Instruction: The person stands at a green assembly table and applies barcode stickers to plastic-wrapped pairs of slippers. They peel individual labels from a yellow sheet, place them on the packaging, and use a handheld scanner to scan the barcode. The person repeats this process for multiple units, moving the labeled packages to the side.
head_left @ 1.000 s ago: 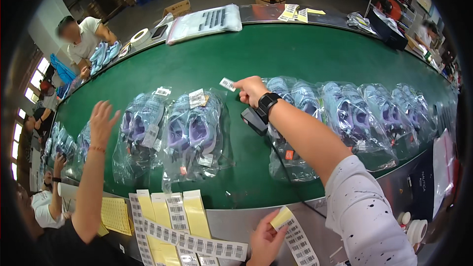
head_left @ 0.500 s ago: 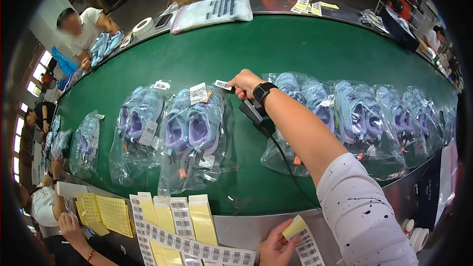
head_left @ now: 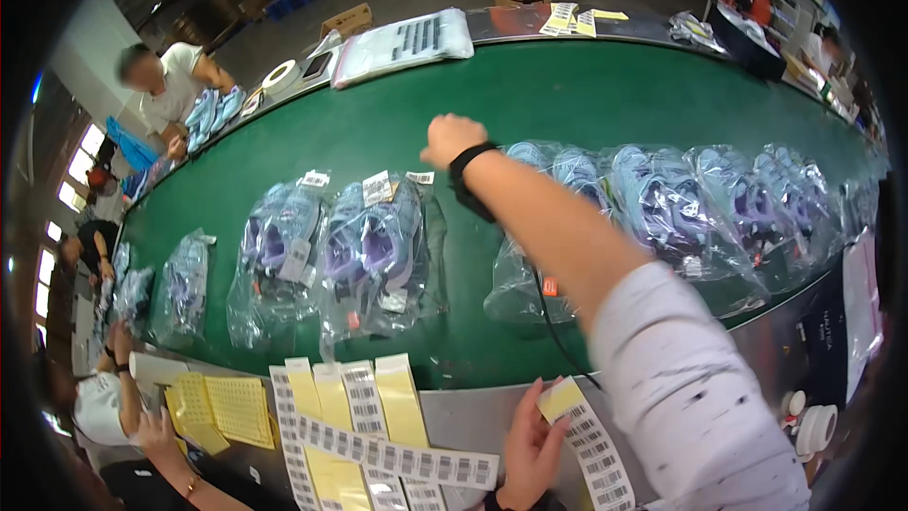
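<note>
My left hand (head_left: pixel 532 445), at the near edge, grips a strip of barcode labels (head_left: pixel 594 449) with yellow backing at its top end. Over the green table, my right hand (head_left: pixel 456 140) is raised with curled fingers, smeared by motion; what they hold, if anything, cannot be made out. A dark band circles that wrist, and a black cable (head_left: pixel 551 322) runs down from beneath it. Just left of the hand, a white barcode label (head_left: pixel 420 178) sits at the top corner of a clear bag holding a pair of light blue and purple shoes (head_left: pixel 376 241).
More bagged shoes (head_left: pixel 274 237) lie to the left, and several bagged pairs (head_left: pixel 653 194) line the right. Sheets of barcode labels (head_left: pixel 397 454) spread along the near edge. Co-workers sit at the left; one person (head_left: pixel 180 76) handles blue shoes. A stack of plastic bags (head_left: pixel 407 45) rests at the far edge.
My right hand has come off the barcode label and moved slightly up. The black handheld scanner below its wrist is now mostly hidden. My left hand keeps the label strip. The view has shifted slightly.
</note>
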The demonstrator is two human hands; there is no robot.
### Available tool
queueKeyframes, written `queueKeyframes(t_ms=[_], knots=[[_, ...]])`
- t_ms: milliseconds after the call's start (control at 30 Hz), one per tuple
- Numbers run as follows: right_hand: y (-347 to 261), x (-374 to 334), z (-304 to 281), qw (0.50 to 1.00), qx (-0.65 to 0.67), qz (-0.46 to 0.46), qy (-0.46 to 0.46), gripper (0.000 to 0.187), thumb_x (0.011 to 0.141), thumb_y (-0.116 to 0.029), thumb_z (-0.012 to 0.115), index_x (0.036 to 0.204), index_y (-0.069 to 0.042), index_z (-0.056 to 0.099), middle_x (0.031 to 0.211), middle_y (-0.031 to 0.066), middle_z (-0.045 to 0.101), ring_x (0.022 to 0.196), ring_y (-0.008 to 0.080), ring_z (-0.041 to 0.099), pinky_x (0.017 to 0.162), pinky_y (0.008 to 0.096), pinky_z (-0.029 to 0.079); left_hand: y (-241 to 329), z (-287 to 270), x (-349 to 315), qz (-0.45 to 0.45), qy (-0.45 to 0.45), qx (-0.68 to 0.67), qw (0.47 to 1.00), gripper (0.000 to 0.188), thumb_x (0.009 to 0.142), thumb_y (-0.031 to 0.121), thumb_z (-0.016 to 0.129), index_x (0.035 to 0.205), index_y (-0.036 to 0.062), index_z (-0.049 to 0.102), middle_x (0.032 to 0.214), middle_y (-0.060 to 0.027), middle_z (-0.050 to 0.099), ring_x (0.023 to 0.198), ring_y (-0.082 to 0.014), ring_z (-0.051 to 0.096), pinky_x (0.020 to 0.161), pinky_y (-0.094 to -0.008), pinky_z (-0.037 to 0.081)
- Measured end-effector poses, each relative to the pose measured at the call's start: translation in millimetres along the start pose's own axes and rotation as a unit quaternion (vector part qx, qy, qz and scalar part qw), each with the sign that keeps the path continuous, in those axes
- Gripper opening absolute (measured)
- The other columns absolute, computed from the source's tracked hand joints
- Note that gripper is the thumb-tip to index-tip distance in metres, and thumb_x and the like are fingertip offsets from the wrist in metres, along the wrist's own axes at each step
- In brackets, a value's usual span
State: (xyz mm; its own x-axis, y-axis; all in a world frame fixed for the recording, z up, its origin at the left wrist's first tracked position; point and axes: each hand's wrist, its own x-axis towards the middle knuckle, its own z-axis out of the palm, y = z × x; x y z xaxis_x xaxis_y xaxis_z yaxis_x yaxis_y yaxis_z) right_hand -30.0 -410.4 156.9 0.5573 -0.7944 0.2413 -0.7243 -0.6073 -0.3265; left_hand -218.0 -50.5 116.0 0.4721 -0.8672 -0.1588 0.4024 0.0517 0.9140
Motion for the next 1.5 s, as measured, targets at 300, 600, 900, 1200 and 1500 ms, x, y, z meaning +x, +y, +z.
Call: queueKeyframes(t_ms=[300,600,900,1200,1500], knots=[[148,-132,-84,0.946,0.305,-0.023,-0.105,0.057,0.079,-0.031,0.071,0.124,0.0,0.056,0.124,0.0205,0.057,0.107,0.0275,0.06,0.09,0.0362,0.049,-18,-16,-6,0.027,-0.031,0.095,0.995,0.03,0.091,0.002,0.059,0.121,-0.0007,0.058,0.087,-0.0082,0.069,0.078,-0.0061,0.061,0.069,-0.021,0.05],[45,-144,-12,0.963,0.225,-0.149,0.002,0.056,0.076,-0.027,0.067,0.126,-0.005,0.054,0.136,0.0322,0.041,0.129,0.0459,0.036,0.111,0.0526,0.022,-14,-14,-1,-0.002,-0.024,0.106,0.994,0.031,0.09,-0.001,0.057,0.122,-0.003,0.055,0.098,-0.01,0.067,0.085,-0.0097,0.063,0.075,-0.0209,0.05],[159,-184,-56,0.956,0.243,-0.102,-0.126,0.052,0.093,-0.039,0.052,0.123,0.004,0.051,0.121,0.0249,0.056,0.117,0.0393,0.049,0.099,0.0422,0.039,-7,-6,-4,-0.012,0.014,0.04,0.999,0.041,0.089,-0.003,0.058,0.129,-0.0023,0.048,0.106,-0.0122,0.065,0.089,-0.0114,0.063,0.077,-0.0224,0.05],[97,-318,-136,0.884,0.395,-0.149,-0.2,0.017,0.084,-0.011,0.066,0.096,0.0,0.067,0.089,0.0105,0.063,0.077,0.0234,0.061,0.067,0.0312,0.047,17,1,3,0.014,-0.014,0.037,0.999,0.036,0.09,-0.004,0.056,0.126,-0.0028,0.051,0.103,-0.0086,0.066,0.089,-0.0087,0.062,0.075,-0.0208,0.049],[88,-340,-127,0.907,0.367,-0.145,-0.145,0.012,0.078,-0.003,0.068,0.089,-0.002,0.068,0.087,0.0086,0.059,0.078,0.0218,0.059,0.066,0.0314,0.047,18,-4,7,0.003,-0.006,0.097,0.995,0.029,0.089,-0.003,0.058,0.118,-0.0033,0.058,0.094,-0.0075,0.069,0.08,-0.0058,0.061,0.068,-0.0196,0.048]])
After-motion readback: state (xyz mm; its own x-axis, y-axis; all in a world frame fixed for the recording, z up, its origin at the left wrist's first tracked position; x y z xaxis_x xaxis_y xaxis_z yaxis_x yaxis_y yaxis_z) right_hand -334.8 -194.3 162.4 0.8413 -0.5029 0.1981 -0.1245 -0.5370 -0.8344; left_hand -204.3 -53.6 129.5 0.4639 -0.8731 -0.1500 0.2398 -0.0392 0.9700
